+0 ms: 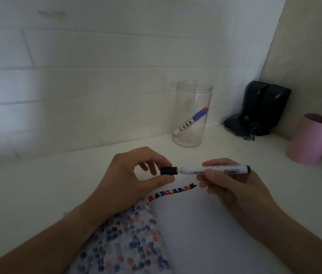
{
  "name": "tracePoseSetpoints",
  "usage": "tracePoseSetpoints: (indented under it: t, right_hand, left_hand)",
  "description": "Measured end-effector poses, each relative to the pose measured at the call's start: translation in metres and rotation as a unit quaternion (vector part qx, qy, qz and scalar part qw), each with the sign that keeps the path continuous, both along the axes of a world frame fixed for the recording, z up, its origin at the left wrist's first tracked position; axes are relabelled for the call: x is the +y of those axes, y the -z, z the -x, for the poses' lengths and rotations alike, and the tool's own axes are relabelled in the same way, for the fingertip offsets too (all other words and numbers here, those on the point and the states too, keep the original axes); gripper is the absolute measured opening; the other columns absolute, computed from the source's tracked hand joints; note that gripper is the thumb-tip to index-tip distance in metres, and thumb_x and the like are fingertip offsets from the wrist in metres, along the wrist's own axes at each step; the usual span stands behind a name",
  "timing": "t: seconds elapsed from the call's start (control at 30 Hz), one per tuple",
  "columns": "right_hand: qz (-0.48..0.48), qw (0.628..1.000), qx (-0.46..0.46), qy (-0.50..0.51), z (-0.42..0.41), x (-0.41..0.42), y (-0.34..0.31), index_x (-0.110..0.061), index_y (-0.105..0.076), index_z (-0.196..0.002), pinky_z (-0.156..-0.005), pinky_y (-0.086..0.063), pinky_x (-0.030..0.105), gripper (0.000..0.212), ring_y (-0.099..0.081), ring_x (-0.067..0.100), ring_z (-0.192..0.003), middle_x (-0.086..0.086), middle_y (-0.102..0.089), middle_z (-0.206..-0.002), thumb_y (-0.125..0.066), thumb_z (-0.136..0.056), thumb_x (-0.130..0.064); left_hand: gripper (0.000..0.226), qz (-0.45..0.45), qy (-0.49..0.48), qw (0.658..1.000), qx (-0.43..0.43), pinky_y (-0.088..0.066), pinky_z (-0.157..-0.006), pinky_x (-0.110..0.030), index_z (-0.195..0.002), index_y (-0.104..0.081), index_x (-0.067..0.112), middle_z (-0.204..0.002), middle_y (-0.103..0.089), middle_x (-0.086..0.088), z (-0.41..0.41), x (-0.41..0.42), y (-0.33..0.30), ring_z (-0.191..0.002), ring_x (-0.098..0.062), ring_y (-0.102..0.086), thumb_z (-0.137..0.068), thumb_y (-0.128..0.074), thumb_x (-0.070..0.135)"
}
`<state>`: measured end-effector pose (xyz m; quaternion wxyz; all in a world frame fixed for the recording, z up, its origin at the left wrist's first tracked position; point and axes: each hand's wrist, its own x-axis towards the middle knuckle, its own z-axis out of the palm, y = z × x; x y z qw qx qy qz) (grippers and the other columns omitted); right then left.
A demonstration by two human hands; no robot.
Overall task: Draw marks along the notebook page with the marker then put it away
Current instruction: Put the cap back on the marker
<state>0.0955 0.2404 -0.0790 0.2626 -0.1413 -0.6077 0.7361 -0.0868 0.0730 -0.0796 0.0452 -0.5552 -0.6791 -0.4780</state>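
Marker (pixel 213 169) horiz. above notebook (pixel 195 224), barrel pinched in right hand (pixel 233 186) fingers. Left hand (pixel 134 173) thumb + fingers clamped on black cap (pixel 168 171) at marker's tip. Jar (pixel 192 113) behind.

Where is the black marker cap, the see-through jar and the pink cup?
Black marker cap (pixel 168 170): head view, on the cap's side, pinched by the left hand (pixel 136 175).
Clear plastic jar (pixel 192 95): head view, on its upper wall.
Pink cylindrical cup (pixel 310 143): head view, on its outer wall.
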Motion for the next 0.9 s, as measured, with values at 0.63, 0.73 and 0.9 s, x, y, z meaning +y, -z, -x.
tracePoseSetpoints:
  t: [0.63,0.73,0.9]
  right_hand:
    - [-0.1,0.995,0.0,0.011,-0.003,-0.003,0.002,-0.015,-0.085,-0.089,-0.077,-0.06,0.024,0.027,-0.08,0.027,-0.082,0.018,-0.082,-0.084,-0.081,-0.063,-0.023]
    - [-0.136,0.991,0.008,0.019,-0.004,-0.005,-0.001,-0.019,-0.085,-0.088,-0.076,-0.06,0.022,0.024,-0.08,0.024,-0.083,0.013,-0.083,-0.083,-0.079,-0.065,-0.024]
    - [-0.185,0.982,0.026,0.011,-0.006,-0.004,-0.005,-0.018,-0.084,-0.089,-0.072,-0.06,0.021,0.025,-0.08,0.021,-0.078,0.01,-0.083,-0.081,-0.079,-0.065,-0.021]
  left_hand:
    - [0.027,0.062,0.058,0.996,0.017,-0.053,-0.075,-0.012,-0.1,-0.083,0.022,-0.083,-0.076,0.018,-0.003,-0.004,-0.009,-0.081,-0.008,-0.072,-0.086,-0.071,0.041]
    - [0.029,0.071,0.067,0.995,-0.018,-0.056,-0.078,-0.015,-0.099,-0.083,0.023,-0.078,-0.075,0.021,-0.006,-0.005,-0.012,-0.081,-0.009,-0.074,-0.086,-0.067,0.044]
    - [0.021,0.065,0.08,0.993,-0.062,-0.057,-0.075,-0.014,-0.094,-0.083,0.02,-0.075,-0.077,0.016,-0.007,-0.006,-0.017,-0.073,-0.01,-0.076,-0.086,-0.07,0.035]
